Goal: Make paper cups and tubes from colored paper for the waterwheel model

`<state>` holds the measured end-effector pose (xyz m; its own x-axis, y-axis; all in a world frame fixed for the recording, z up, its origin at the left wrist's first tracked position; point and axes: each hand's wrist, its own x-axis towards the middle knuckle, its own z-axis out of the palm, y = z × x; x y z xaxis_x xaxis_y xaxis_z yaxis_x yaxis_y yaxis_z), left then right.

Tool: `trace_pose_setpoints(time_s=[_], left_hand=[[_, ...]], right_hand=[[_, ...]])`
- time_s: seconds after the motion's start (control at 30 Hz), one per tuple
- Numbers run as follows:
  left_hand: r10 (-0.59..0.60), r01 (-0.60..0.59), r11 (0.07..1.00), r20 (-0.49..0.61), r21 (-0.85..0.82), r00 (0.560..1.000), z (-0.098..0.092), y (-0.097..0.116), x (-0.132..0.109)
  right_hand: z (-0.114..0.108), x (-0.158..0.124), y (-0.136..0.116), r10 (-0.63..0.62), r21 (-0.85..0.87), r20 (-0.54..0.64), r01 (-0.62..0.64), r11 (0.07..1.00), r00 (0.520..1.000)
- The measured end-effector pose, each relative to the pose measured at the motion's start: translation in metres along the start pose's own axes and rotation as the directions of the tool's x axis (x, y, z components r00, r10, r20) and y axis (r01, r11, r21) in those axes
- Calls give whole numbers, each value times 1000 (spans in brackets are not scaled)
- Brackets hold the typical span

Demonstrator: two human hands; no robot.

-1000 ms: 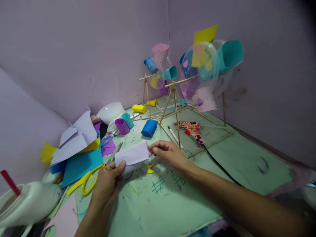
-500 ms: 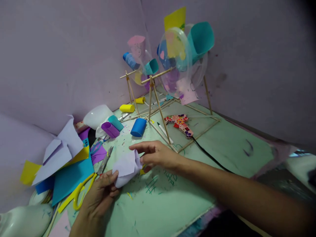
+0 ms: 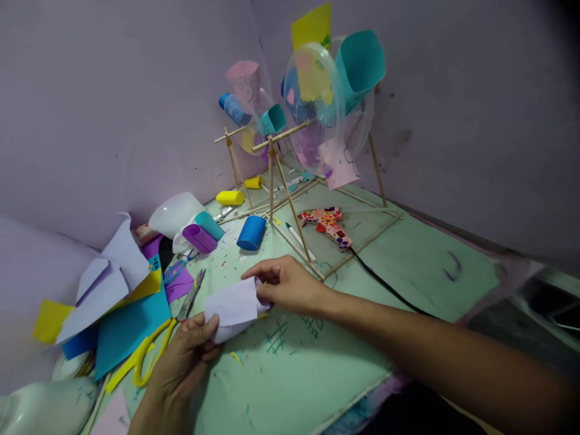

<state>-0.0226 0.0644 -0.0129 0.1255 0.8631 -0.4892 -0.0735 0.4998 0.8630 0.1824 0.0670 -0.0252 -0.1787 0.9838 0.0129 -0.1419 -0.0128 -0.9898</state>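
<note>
A pale lilac piece of paper (image 3: 232, 307), rolled over on itself, is held between my two hands above the green tabletop. My left hand (image 3: 190, 347) grips its left end, thumb on top and fingers beneath. At the right end, my right hand (image 3: 283, 283) pinches the paper's edge with thumb and fingers. Yellow-handled scissors (image 3: 151, 350) lie just beyond my left wrist, blades pointing away. A blue paper tube (image 3: 251, 233) stands a little past my hands, with a purple paper tube (image 3: 199, 239) and a teal paper tube (image 3: 209, 225) to its left.
Behind stands a stick frame (image 3: 296, 211) carrying clear discs with coloured paper cups (image 3: 361, 66); a smaller one is farther back. A flower-patterned glue gun (image 3: 327, 225) trails a black cord (image 3: 385, 285) rightward. Coloured paper sheets (image 3: 131, 329) and a white bottle (image 3: 49, 405) lie left.
My right hand has closed its thumb and fingers on the right end of the paper. The paper's top flap now lies flatter and reaches farther right. The view has shifted slightly.
</note>
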Motion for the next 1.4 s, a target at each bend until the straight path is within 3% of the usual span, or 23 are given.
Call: trace_pose_setpoints(time_s=[0.17,0.27,0.37,0.43,0.5,0.6,0.77,0.9,1.0,1.13,1.23,1.33,1.4], left_hand=[[-2,2,1000,-7,-8,1000,-3,2,0],[-5,3,997,-30,-78,1000,-5,5,-1],[-35,32,987,-17,-158,999,-4,7,-4],[-54,57,980,21,-190,998,-3,7,-5],[-53,63,979,56,-196,997,-2,5,-5],[-49,63,982,82,-180,995,-1,3,-5],[-89,109,977,114,-181,990,2,0,-5],[-133,149,971,98,-185,986,5,-1,-6],[-129,147,970,99,-196,987,4,-2,-6],[-97,117,972,103,-205,990,2,-1,-6],[-82,97,976,82,-196,993,1,0,-5],[-58,69,979,61,-193,996,2,1,-5],[-35,48,981,69,-187,997,3,2,-6]], right_hand=[[0,-1,-10,172,153,-11,-168,974,985],[-5,-1,-19,173,250,-95,-145,957,980],[-10,-4,-22,-5,213,-129,32,977,992],[-11,-7,-22,-189,125,-11,189,974,982],[-9,-11,-19,-301,34,150,299,954,942],[-3,-16,-16,-316,-56,223,336,940,922],[2,-18,-17,-333,-149,134,351,925,933],[2,-18,-17,-394,-215,87,403,889,915],[1,-20,-19,-488,-187,75,493,850,870],[-5,-22,-25,-697,-250,-14,672,697,717],[-8,-22,-27,-773,-393,-13,708,587,634],[-8,-21,-26,-789,-541,70,687,484,611],[-6,-21,-24,-767,-599,124,664,448,629]])
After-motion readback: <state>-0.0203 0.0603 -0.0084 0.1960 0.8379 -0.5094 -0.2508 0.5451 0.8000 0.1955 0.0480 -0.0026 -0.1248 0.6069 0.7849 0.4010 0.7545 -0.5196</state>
